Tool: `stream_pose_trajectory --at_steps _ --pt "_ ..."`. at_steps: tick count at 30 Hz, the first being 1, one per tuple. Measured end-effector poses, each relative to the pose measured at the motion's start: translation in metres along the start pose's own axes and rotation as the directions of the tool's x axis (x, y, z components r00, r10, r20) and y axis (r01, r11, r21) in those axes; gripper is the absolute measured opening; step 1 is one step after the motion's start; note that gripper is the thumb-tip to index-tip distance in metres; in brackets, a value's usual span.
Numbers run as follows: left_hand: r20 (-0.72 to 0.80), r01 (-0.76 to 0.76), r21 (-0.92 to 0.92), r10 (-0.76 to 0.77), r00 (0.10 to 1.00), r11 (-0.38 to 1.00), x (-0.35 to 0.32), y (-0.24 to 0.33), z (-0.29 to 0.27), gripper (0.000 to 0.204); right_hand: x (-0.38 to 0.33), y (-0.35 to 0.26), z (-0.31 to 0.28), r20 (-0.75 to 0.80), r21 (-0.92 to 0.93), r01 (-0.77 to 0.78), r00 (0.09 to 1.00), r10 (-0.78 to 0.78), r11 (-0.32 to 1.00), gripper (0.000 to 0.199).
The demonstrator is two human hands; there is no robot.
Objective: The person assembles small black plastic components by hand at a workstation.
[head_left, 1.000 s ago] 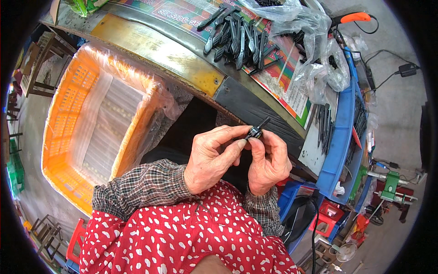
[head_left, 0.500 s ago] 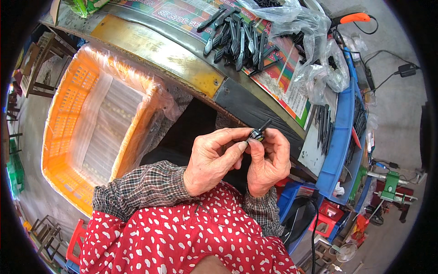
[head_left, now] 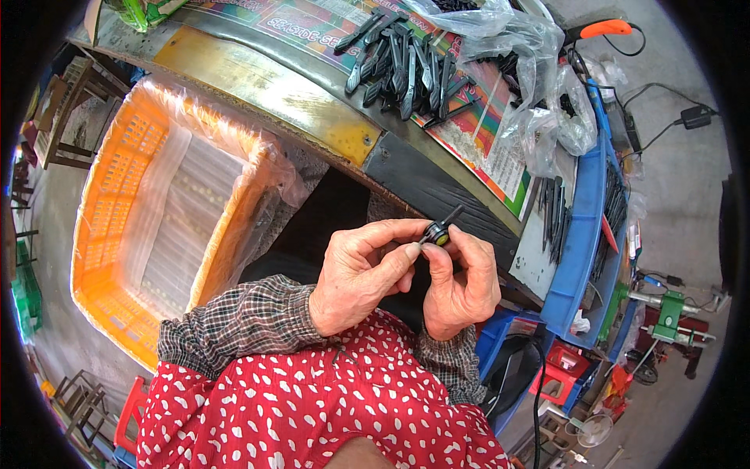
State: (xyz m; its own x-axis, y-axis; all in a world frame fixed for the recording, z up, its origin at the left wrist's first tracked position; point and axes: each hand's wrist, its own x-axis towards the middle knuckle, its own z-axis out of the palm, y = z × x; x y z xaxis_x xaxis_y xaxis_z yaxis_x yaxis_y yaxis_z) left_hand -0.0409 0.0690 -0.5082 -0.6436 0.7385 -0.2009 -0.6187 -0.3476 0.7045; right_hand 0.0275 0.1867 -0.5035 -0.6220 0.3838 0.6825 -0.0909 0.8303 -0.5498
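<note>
Above the table's near edge, my left hand (head_left: 355, 273) pinches a small black round part (head_left: 436, 233) between thumb and forefinger. A thin dark stem sticks up from this part toward the right, and a yellow-green spot shows on its side. My right hand (head_left: 462, 285) is closed with its thumb and forefinger at the part's right and lower side. Fingertips hide some of the part. On the table beyond lies a pile of black slender handle-like pieces (head_left: 410, 70).
A plastic-lined orange crate (head_left: 117, 203) stands at the left. To the right, a long blue tray (head_left: 574, 289) holds thin black rods (head_left: 612, 211); more black rods (head_left: 553, 219) lie beside it. Clear plastic bags (head_left: 539, 133) and an orange-handled tool (head_left: 605, 30) are at the far right.
The small black part has turned in my fingers, so more of its yellow-green spot shows. My right forefinger and thumb have shifted slightly.
</note>
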Motion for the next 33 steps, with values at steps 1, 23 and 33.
stream_pose_trajectory --at_steps 1,23,33 --pt "-0.001 0.0 0.0 0.0 1.0 1.0 0.0 0.0 0.0 0.026 0.001 -0.001 -0.002 0.033 0.025 -0.027 0.999 0.026 0.999 0.03" --pt "0.008 -0.041 0.073 0.04 0.999 0.996 0.003 0.004 -0.001 0.025 0.01 0.001 -0.009 0.154 -0.059 0.004 0.988 0.005 0.998 0.033" --pt "-0.017 -0.043 0.081 0.045 0.999 0.996 0.003 0.002 -0.003 0.024 0.007 0.004 -0.002 0.132 -0.136 0.049 0.991 -0.03 0.989 0.03"
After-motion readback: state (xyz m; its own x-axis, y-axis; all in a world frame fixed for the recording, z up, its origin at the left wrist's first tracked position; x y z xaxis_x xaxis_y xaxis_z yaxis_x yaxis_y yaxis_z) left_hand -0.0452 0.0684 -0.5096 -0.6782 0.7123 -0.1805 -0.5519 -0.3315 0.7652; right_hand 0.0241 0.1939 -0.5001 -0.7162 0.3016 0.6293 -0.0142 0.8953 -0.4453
